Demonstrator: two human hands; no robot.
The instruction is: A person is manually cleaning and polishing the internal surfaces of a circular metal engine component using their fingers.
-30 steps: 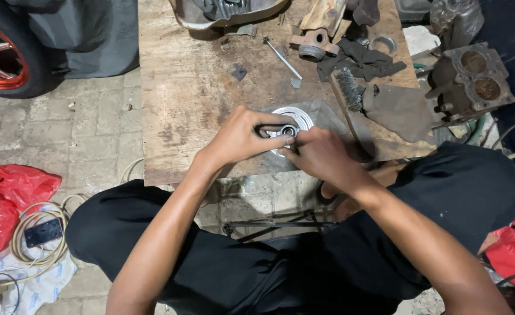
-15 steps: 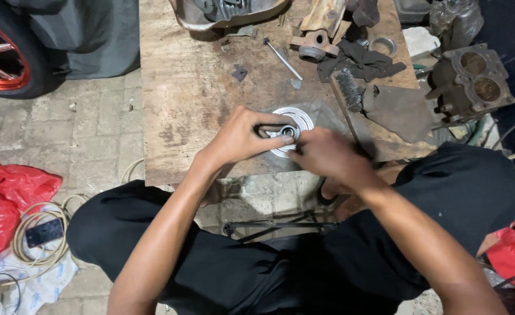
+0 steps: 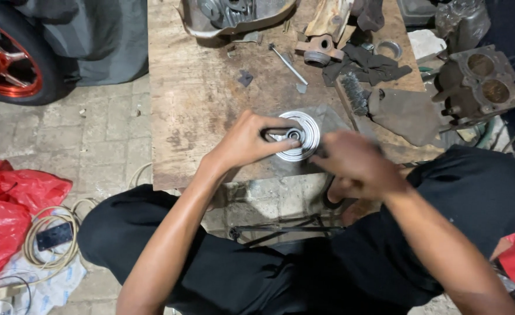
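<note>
Disc (image 3: 301, 135), silvery and ridged, lies on the board (image 3: 199, 111) near its front edge. Left hand (image 3: 243, 143) rests on the disc's left rim, fingers pinching a small dark part at its centre. Right hand (image 3: 353, 160), blurred, sits just right of the disc, seemingly closed; grip unclear.

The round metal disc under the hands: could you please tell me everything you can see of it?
The round metal disc is silvery, with concentric ridges around a small dark centre hole. It lies flat near the front edge of the worn wooden board. The left hand reaches its fingers over the middle; the blurred right hand sits at its right edge, hiding part of it.
</note>
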